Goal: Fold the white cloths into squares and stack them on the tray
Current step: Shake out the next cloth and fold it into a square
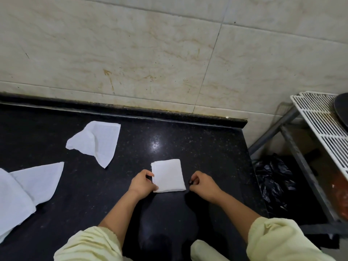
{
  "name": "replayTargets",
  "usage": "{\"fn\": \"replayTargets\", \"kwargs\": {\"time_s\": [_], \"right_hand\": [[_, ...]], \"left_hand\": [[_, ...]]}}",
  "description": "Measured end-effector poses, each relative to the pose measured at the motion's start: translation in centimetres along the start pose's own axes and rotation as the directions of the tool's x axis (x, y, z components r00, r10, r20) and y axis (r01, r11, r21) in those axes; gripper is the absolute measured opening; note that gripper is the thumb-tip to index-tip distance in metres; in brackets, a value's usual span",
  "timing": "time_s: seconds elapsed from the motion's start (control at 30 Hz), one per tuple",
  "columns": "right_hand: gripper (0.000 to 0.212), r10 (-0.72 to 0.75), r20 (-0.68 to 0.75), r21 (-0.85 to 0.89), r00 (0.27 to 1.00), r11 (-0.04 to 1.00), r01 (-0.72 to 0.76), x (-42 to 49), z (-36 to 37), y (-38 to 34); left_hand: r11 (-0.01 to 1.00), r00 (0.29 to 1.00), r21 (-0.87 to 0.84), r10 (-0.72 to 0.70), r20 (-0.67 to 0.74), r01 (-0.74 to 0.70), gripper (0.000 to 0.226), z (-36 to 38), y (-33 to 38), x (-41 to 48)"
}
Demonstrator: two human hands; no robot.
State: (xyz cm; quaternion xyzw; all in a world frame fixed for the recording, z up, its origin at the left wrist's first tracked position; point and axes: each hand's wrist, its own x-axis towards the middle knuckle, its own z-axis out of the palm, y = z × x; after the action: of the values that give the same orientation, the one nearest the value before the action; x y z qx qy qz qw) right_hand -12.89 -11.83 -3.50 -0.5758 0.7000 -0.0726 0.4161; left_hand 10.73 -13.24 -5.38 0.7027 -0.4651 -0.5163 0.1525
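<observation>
**One cloth down to a square, a hand on each side of it**

So the folded cloth (pixel 168 175) is lying flat on the black speckled desk (pixel 207 147), right in front of the person. It's white with a fine woven texture, folded into a chunky near-square. You can see the stacked layers along its left side, and the near right corner looks a bit rounded and puffy.

The left hand (pixel 143 182) is at the cloth's left edge, thumb and fingers pinching the layers there. The right hand (pixel 202 182) sits just beside the right edge, not quite touching it as far as I can tell. Its fingers are curled in against the thumb, and I can't make out anything in it. The pale yellow sleeves (pixel 278 240) end around the elbows.

Further back on the left there's a loose cloth (pixel 96 142), opened out and crumpled, with one corner flapped over. At the far left edge more white cloth (pixel 28 189) lies in overlapping layers, partly out of frame. Can't tell if that's one piece or two.

Off the right end of the desk is a white wire rack (pixel 318 119) on a grey metal frame, with a dark round thing (pixel 341 108) on it. A black plastic bag (pixel 273 181) sits below the rack. A beige tiled wall (pixel 150 44) is behind it all.
</observation>
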Motion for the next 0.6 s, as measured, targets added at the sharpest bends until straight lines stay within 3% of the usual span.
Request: {"fn": "replayTargets", "kwargs": {"time_s": [0.1,0.2,0.4,0.53,0.6], "right_hand": [[0.008,0.092,-0.093,0.142,0.991,0.987,-0.078,1.3,0.2,-1.4],[0.008,0.125,-0.1,0.203,0.987,0.974,-0.103,2.3,0.9,-2.7],[0.028,0.203,-0.042,0.272,0.978,0.944,-0.185,2.8,2.6,-3.3],[0.016,0.299,0.09,0.545,0.95,0.784,-0.298,2.4,2.2,-3.6],[0.021,0.332,0.17,0.658,0.928,0.663,-0.358,1.9,1.8,-3.7]], "left_hand": [[0.996,0.996,-0.035,-0.08,-0.05,0.078,0.01,-0.6,0.8,0.5],[0.994,0.987,-0.021,-0.106,-0.121,0.104,0.014,-0.5,1.3,0.5],[0.972,0.98,-0.155,-0.19,-0.066,0.178,0.023,0.6,1.9,0.0],[0.943,0.975,-0.249,-0.22,0.031,0.221,0.029,0.4,2.2,0.0],[0.926,0.969,-0.29,-0.222,0.107,0.243,0.029,0.3,2.3,-0.1]]}}
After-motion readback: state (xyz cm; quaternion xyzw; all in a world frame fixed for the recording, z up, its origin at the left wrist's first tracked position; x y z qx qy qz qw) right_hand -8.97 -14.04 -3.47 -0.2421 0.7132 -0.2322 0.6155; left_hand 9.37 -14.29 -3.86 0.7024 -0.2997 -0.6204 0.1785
